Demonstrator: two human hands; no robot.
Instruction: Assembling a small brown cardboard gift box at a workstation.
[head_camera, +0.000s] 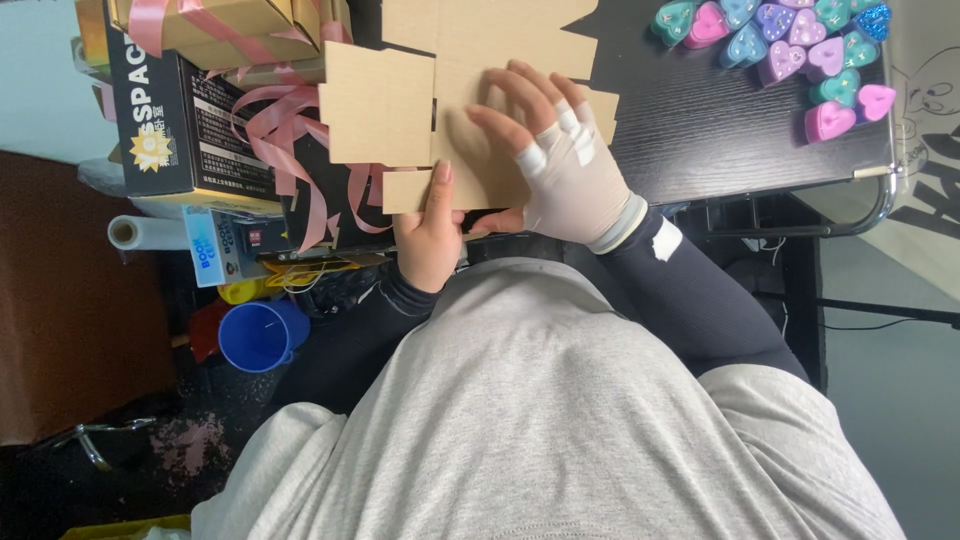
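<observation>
You have a flat brown cardboard box blank (455, 95) lying on the black table (700, 130), right at the near edge in front of you. Your left hand (430, 235) grips the near edge of the cardboard, with the thumb on top and the other fingers tucked under where you cannot see them. Your right hand (560, 165), in a pale fingerless glove, lies open and flat on top of the cardboard, fingers spread, holding nothing. To fold well, I think you should press down firmly with the flat hand beside the crease and lift the flap slowly with the other. The 2 hands sit close together. Pink ribbon (290, 120) lies just to the left, and little heart-shaped boxes (790, 45) sit well apart on the right.
</observation>
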